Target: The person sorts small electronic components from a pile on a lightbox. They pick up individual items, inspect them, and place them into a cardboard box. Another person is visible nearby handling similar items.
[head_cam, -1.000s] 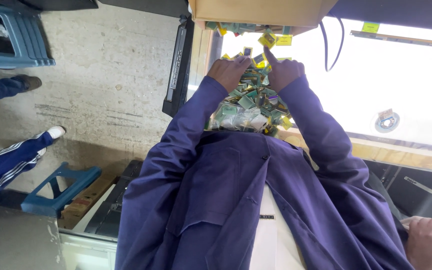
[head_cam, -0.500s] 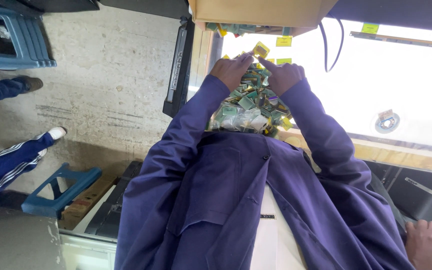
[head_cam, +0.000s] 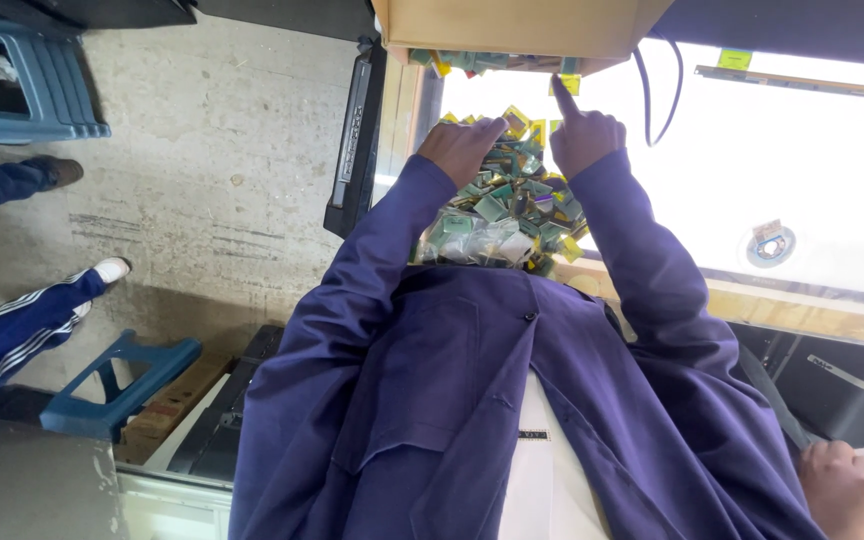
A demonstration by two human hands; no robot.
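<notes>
- Two hands work over a heap of small green and yellow chips (head_cam: 512,205) on the bright desk (head_cam: 802,150).
- Left hand (head_cam: 462,148): fingers curled down into the chips; whether it pinches one, cannot tell.
- Right hand (head_cam: 584,135): closed, forefinger extended, tip touching a yellow chip (head_cam: 570,84) just under a cardboard box (head_cam: 522,25).
- Blue stool (head_cam: 112,385) stands on the floor, well apart.

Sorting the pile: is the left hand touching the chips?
Touching. In the head view the left hand rests its fingers on top of the pile of chips with no gap; the right hand points upward.
</notes>
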